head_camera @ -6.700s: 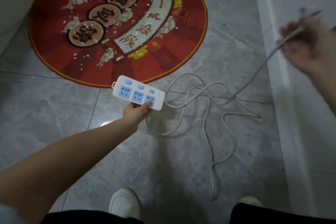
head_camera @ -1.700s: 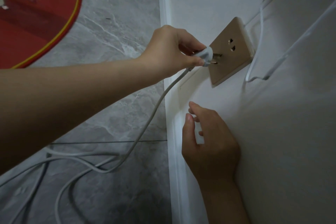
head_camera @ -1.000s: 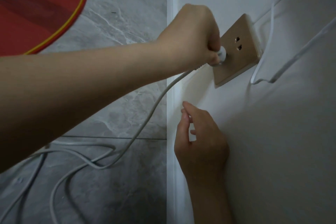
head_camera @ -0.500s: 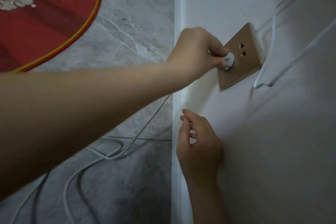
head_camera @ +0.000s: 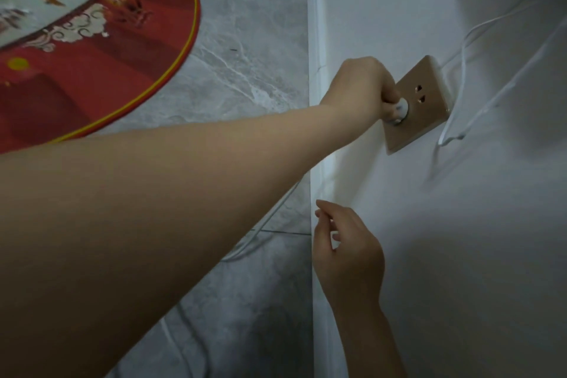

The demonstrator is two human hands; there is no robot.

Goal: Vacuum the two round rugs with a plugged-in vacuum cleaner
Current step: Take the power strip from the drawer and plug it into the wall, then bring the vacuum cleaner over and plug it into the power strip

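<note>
While the red round rug [head_camera: 92,49] lies on the grey floor [head_camera: 245,70], the left hand [head_camera: 359,89] presses a white plug [head_camera: 399,109] against the gold wall socket [head_camera: 423,107], fingers clamped on it; the right hand [head_camera: 349,252] hovers below, fingers loosely curled.

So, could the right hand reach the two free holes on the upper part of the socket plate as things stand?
Probably yes: the right hand holds nothing and hovers by the wall below the socket plate; the left hand grips the plug lower down, leaving those holes uncovered.
</note>
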